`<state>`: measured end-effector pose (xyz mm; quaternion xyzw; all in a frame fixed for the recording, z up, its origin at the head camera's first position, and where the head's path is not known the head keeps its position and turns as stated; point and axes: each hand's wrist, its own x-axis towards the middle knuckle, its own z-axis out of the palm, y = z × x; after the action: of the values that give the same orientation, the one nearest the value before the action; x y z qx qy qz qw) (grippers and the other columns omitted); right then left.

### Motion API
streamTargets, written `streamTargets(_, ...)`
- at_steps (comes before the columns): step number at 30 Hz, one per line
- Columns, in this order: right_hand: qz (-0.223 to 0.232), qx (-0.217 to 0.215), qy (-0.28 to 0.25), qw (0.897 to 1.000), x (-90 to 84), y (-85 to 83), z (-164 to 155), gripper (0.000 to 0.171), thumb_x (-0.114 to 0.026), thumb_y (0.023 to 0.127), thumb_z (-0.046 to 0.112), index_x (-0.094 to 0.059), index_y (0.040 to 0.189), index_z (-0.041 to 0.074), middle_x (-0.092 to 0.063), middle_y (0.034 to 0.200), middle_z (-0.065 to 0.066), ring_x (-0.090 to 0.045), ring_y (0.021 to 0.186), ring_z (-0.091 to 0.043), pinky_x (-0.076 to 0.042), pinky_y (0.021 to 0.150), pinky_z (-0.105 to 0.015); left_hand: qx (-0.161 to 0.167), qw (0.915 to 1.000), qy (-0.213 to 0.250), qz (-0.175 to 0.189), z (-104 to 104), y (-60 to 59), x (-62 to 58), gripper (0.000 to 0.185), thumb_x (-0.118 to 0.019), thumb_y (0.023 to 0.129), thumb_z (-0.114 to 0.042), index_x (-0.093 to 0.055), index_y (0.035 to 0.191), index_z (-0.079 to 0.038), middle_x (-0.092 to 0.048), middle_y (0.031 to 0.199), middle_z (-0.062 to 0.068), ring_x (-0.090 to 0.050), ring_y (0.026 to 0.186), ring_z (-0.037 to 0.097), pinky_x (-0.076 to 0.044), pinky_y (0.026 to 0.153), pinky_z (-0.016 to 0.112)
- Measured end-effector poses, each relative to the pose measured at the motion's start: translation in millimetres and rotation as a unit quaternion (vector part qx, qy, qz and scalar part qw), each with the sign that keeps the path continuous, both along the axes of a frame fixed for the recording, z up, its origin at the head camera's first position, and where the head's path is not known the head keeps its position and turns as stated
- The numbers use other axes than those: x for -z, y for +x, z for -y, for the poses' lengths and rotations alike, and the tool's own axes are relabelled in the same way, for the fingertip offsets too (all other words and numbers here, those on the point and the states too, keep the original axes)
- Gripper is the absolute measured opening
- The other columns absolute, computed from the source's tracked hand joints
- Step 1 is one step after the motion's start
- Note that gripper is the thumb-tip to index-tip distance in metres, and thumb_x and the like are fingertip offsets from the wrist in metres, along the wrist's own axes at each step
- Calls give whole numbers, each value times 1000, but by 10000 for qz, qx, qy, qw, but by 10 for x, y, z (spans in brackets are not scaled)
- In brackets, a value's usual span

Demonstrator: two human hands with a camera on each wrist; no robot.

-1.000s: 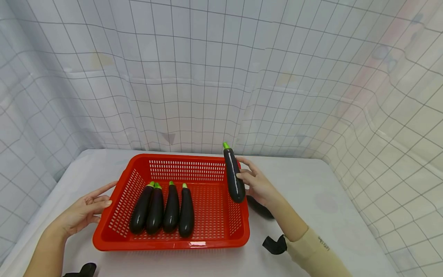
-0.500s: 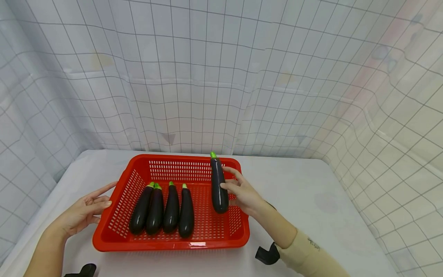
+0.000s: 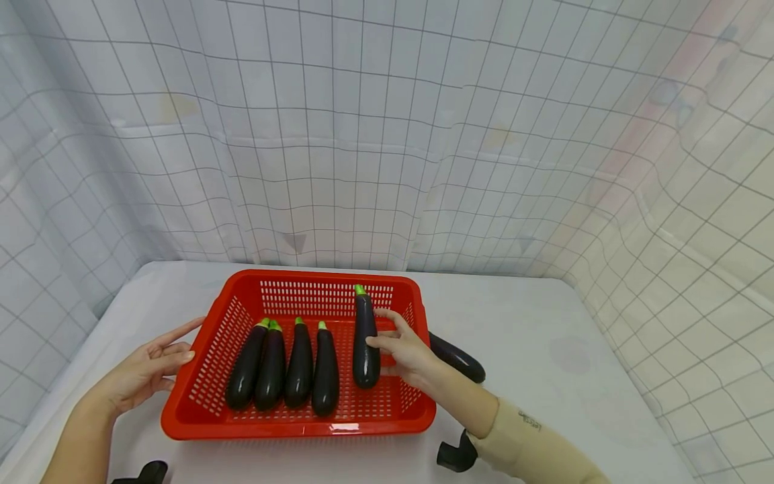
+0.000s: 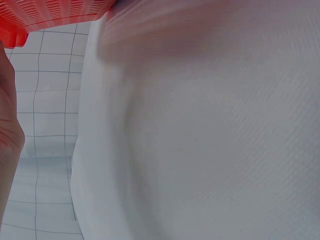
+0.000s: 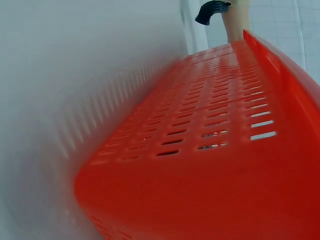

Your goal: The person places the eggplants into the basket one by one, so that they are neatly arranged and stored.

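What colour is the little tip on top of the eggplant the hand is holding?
Bright green. The stem tip of the held eggplant shows best in the head view.

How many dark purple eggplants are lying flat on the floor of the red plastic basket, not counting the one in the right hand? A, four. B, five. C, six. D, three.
A: four dark purple eggplants lie side by side on the floor of the red plastic basket, while the right hand holds a fifth eggplant upright beside them.
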<state>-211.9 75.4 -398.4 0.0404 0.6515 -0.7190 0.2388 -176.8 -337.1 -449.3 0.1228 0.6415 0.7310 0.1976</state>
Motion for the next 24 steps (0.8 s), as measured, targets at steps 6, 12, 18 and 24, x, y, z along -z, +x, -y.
streamTargets(6, 214, 120, 83, 9997, 61, -14, 60, 54, -60, 86, 6, -37, 133, 21, -49, 111, -15, -56, 91, -26, -52, 72, -45, -13, 10000, 25, -5, 0, 8, -8, 51, -34, 98, -6, -42, 130, -44, -62, 115, -9, -64, 94, 16, -54, 71, 42)
streamTargets(12, 449, 181, 220, 9986, 107, -16, 119, 56, -60, 85, 4, -36, 133, 21, -54, 109, -16, -58, 93, -27, -49, 76, -52, -102, 9999, -112, 9, -3, 5, -9, 50, -35, 98, -7, -43, 129, -45, -62, 115, -11, -64, 94, 15, -54, 72, 43)
streamTargets(18, 640, 285, 488, 9963, 167, -15, 175, 56, -61, 84, 2, -37, 131, 21, -55, 108, -17, -58, 93, -28, -48, 76, -54, -60, 9999, -101, 28, -3, -2, -6, 50, -34, 98, -8, -43, 129, -46, -62, 115, -11, -64, 95, 15, -53, 73, 43)
streamTargets(24, 672, 362, 819, 9937, 206, -9, 235, 56, -62, 83, 1, -39, 130, 21, -54, 107, -16, -56, 93, -30, -47, 74, -55, -49, 10000, -56, 10, -3, 1, -6, 50, -34, 98, -7, -43, 129, -45, -62, 115, -10, -64, 94, 16, -54, 72, 43)
